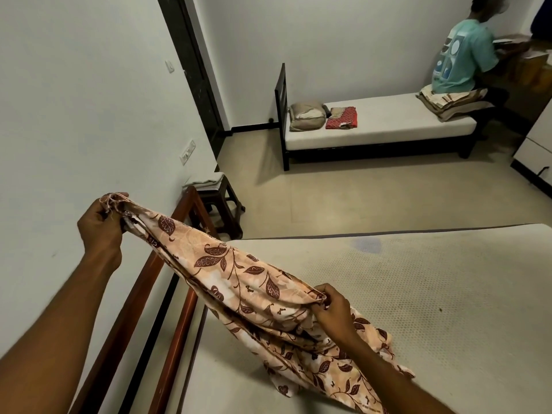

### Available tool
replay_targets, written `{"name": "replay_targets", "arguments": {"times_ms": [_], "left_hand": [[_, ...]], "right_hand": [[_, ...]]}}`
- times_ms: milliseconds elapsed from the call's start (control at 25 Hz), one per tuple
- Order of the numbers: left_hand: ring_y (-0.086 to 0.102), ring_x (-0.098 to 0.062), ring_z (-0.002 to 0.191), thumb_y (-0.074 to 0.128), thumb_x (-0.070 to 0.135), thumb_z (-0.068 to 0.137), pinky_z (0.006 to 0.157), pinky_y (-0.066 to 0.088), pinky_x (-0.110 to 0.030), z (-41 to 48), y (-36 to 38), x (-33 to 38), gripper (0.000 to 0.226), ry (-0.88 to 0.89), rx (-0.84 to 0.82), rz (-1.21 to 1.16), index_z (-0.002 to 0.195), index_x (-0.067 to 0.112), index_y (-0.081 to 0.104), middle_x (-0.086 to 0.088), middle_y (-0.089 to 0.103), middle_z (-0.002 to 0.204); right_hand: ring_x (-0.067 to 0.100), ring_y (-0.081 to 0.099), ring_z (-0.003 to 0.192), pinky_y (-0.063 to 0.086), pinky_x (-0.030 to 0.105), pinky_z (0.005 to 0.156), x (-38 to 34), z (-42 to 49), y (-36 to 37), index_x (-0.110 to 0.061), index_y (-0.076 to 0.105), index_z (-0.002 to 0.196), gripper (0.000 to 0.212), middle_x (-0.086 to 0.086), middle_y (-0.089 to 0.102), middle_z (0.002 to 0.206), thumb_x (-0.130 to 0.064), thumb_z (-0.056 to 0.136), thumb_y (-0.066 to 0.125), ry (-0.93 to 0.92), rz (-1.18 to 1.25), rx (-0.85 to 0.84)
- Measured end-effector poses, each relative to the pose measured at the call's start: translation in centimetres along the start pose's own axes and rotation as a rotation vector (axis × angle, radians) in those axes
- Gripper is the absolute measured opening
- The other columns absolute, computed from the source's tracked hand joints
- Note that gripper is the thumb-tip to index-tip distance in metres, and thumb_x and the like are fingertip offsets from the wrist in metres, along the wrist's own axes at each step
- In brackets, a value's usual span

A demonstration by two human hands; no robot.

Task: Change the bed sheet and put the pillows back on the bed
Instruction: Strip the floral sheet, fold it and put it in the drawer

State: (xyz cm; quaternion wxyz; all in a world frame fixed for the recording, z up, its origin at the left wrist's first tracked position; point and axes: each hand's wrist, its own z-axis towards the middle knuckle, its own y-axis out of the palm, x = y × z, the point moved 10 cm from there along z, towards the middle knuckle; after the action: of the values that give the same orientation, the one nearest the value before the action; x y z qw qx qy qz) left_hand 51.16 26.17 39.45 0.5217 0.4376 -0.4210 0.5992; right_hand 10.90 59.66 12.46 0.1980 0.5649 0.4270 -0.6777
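Bare mattress (418, 294) below us, uncovered. We hold floral sheet (239, 273) bunched between 2 hands, tail lying on mattress. Raised corner pinched by left hand (101, 225); lower edge gripped by right hand (331, 309). We judge unfolding step; next needs corners found, cloth spread. Beyond, pillow (307, 115) on far bed (388, 119).

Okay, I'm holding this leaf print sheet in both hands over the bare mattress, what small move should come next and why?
Probably draw the hands apart to open the sheet out. The left hand grips one frayed end raised high, the right hand pinches an edge lower down, and the rest lies bunched on the bare mattress.
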Motion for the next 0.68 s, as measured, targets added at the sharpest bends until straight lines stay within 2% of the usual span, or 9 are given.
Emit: {"name": "replay_targets", "arguments": {"times_ms": [160,280,400,480,560,680], "left_hand": [[0.068,-0.014,0.098,0.059,0.004,0.100,0.072,0.061,-0.022,-0.3,0.1,-0.9,0.029,-0.015,-0.015,-0.005,0.111,0.024,0.076,0.003,0.073,0.108],[0.068,-0.013,0.098,0.058,0.001,0.100,0.072,0.061,-0.022,-0.5,0.0,-1.3,0.030,-0.029,-0.010,0.006,0.120,0.015,0.075,0.003,0.073,0.108],[0.068,-0.011,0.097,0.058,0.002,0.100,0.073,0.062,-0.023,-0.6,-0.2,-1.5,0.030,-0.031,-0.008,0.018,0.123,0.014,0.074,0.005,0.073,0.106],[0.068,-0.013,0.100,0.059,0.002,0.100,0.077,0.061,-0.027,-0.6,-0.4,-1.9,0.029,-0.032,-0.007,0.028,0.123,0.014,0.074,0.004,0.073,0.108],[0.067,-0.016,0.102,0.059,0.003,0.100,0.079,0.060,-0.029,-0.6,-0.3,-2.1,0.029,-0.033,-0.011,0.034,0.122,0.014,0.074,0.003,0.073,0.109],[0.066,-0.016,0.101,0.058,0.003,0.101,0.080,0.059,-0.032,-0.8,-0.1,-1.9,0.028,-0.039,-0.014,0.045,0.116,0.019,0.076,0.003,0.073,0.108]], "right_hand": [[0.000,0.071,0.092,0.060,0.029,0.078,-1.2,0.3,0.5,-0.033,0.077,0.113,0.025,-0.025,0.076,0.101,-0.026,0.089,0.078,-0.073,-0.058,-0.022],[-0.004,0.070,0.094,0.060,0.030,0.081,-1.4,0.2,0.8,-0.043,0.076,0.110,0.030,-0.025,0.076,0.102,-0.020,0.090,0.077,-0.116,-0.116,-0.033],[-0.003,0.069,0.099,0.059,0.028,0.082,-2.0,-0.7,0.6,-0.037,0.076,0.121,0.040,-0.021,0.075,0.110,-0.012,0.090,0.076,-0.271,-0.226,0.002],[-0.004,0.068,0.102,0.058,0.021,0.086,-2.5,-1.6,1.0,-0.038,0.068,0.136,0.047,-0.019,0.074,0.118,-0.017,0.095,0.074,-0.334,-0.276,-0.019],[-0.002,0.070,0.097,0.058,0.017,0.083,-2.8,-2.2,1.9,-0.042,0.052,0.145,0.048,-0.018,0.073,0.116,-0.029,0.101,0.068,-0.327,-0.326,-0.093],[0.005,0.072,0.090,0.060,0.023,0.074,-3.2,-2.8,3.7,-0.045,0.040,0.139,0.038,-0.013,0.073,0.116,-0.037,0.106,0.055,-0.404,-0.471,-0.226]]}}
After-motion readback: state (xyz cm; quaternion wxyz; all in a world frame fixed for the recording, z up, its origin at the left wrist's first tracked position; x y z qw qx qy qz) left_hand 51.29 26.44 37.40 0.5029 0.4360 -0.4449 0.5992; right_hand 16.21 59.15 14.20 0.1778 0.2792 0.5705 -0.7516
